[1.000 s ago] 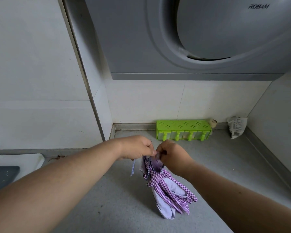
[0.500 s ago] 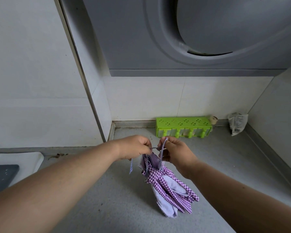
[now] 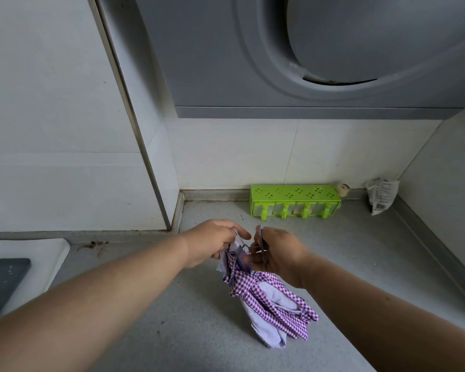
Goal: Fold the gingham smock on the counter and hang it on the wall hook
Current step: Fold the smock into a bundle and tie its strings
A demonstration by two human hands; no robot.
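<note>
While both hands work the top of the bundle, the gingham smock [image 3: 266,299] hangs bunched between them, its lower end resting on the grey counter [image 3: 360,264] in front of the person. Left hand [image 3: 215,244] is curled shut on the upper fabric and what looks like a thin strap; right hand [image 3: 275,253] pinches a narrow strap or loop [image 3: 261,237] upright between thumb and fingers. My read: folding is roughly done and this is the loop-finding step before hanging. To do it well: keep the left hand clamped on the gathered top so the folds don't spill, let the right tease one loop free and open, and check it isn't twisted round the bundle before lifting. No wall hook is in view, so the carry direction is unknown. Risk: loose lower layers fanning out once lifted. Writing: none readable on the range hood [image 3: 306,63]; the small packet [image 3: 381,196] in the back corner has print too small to make out. Green plastic rack [image 3: 295,201] carries no label.
</note>
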